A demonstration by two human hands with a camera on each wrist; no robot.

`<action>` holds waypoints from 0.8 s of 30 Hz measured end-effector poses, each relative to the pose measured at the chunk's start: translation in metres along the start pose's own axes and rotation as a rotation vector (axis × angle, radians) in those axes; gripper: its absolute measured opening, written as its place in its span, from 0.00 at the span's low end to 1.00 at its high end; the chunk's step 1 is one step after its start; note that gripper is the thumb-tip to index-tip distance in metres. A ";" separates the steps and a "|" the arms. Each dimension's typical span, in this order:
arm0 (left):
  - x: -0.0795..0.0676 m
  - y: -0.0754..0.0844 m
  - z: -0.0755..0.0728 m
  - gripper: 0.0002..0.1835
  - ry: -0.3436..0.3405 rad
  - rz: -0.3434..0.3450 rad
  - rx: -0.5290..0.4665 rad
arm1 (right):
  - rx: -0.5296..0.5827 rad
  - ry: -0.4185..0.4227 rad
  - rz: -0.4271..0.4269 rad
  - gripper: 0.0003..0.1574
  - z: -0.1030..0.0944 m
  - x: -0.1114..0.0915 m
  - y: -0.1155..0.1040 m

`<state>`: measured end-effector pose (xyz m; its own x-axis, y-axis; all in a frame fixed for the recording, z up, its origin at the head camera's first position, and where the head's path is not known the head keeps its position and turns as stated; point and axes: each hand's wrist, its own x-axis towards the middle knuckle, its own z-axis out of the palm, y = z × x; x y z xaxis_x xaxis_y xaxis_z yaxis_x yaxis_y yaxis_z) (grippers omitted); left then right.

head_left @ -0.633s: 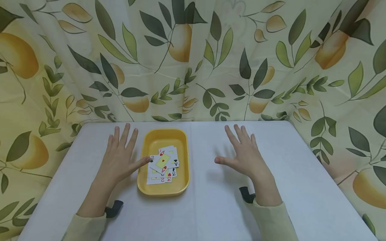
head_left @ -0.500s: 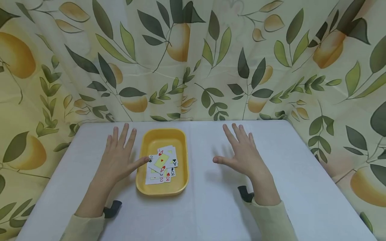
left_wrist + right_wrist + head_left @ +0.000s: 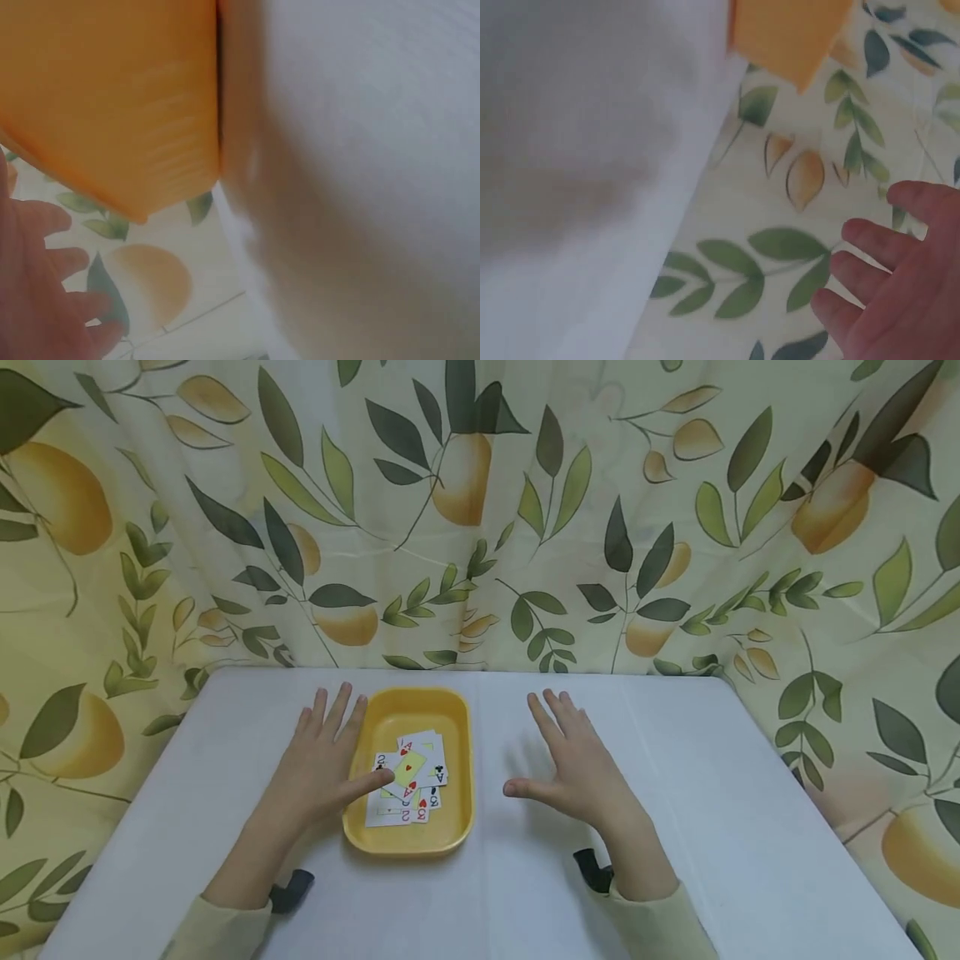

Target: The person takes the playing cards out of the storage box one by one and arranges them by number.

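A yellow rectangular tray [image 3: 457, 760] lies on the white table, with several playing cards [image 3: 411, 767] loosely piled inside it; an ace of hearts is on top. My left hand [image 3: 315, 777] hovers at the tray's left side, fingers spread, its thumb overlapping the cards in the head view. The left wrist view shows the tray's side wall [image 3: 150, 97] close by, beyond my fingers. To the right of the tray, my right hand [image 3: 573, 768] is held over the cloth with fingers spread and nothing in it. In the right wrist view the tray's end [image 3: 787, 37] shows at the top.
A white cloth [image 3: 517, 885] covers the table, which ends at a far edge behind the tray. A curtain [image 3: 525, 510] with fruit and leaf prints hangs behind and on both sides. Each wrist carries a dark strap piece, such as the left strap [image 3: 292, 891].
Both hands have moved inward: the left goes right, nearer the tray, and the right goes left toward it. The head view has tipped slightly upward. Cards and tray stay put.
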<state>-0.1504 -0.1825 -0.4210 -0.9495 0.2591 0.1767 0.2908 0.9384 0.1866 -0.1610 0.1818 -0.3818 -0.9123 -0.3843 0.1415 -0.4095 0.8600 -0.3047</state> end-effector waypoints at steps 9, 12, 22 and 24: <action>-0.006 0.011 -0.007 0.63 -0.074 0.058 -0.046 | -0.042 -0.120 -0.181 0.76 0.029 0.029 -0.049; -0.011 0.013 -0.008 0.64 -0.104 0.098 -0.046 | -0.039 -0.171 -0.231 0.74 0.037 0.038 -0.066; -0.035 0.013 -0.002 0.68 -0.147 0.142 -0.032 | -0.141 -0.310 -0.288 0.62 0.065 0.061 -0.101; -0.038 0.013 -0.001 0.69 -0.157 0.134 -0.042 | -0.188 -0.333 -0.286 0.60 0.070 0.065 -0.106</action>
<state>-0.1106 -0.1806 -0.4241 -0.9077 0.4166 0.0506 0.4174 0.8837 0.2120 -0.1772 0.0423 -0.4065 -0.7272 -0.6751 -0.1240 -0.6648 0.7377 -0.1174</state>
